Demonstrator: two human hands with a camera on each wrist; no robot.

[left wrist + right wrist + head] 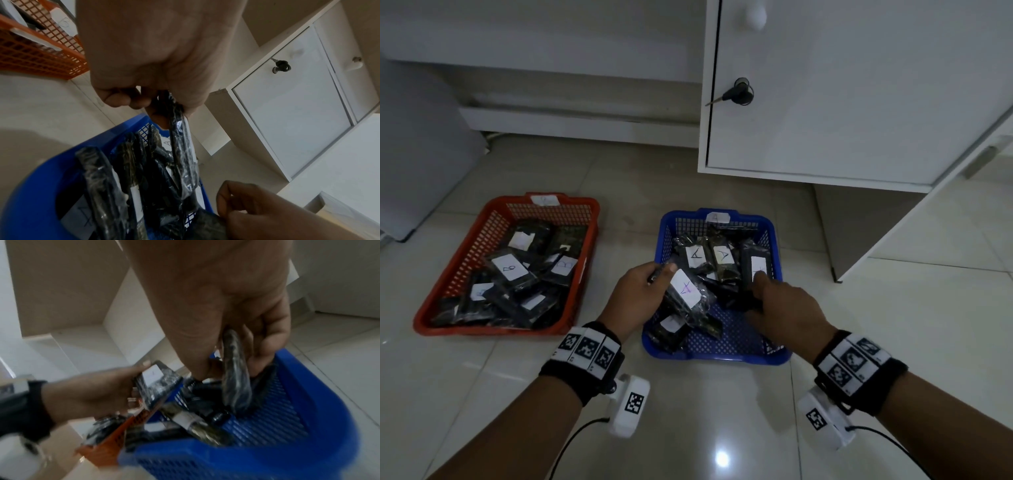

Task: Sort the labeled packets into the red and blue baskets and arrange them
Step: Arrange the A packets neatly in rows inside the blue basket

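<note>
Now, on the floor, my red basket (585, 219) sits on the left, full of dark packets marked B. My left hand (635, 294) pinches one A packet (686, 291) by its end, over the left side of the blue basket (722, 356). My right hand (786, 308) has its fingers curled round another dark packet (236, 378) inside the blue basket, near more A packets.

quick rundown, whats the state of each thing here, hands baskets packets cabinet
left hand: grips an A packet above the blue basket
right hand: grips a dark packet inside the basket
blue basket: holds A packets, part bare
red basket: holds B packets
cabinet door: closed, key in lock
</note>
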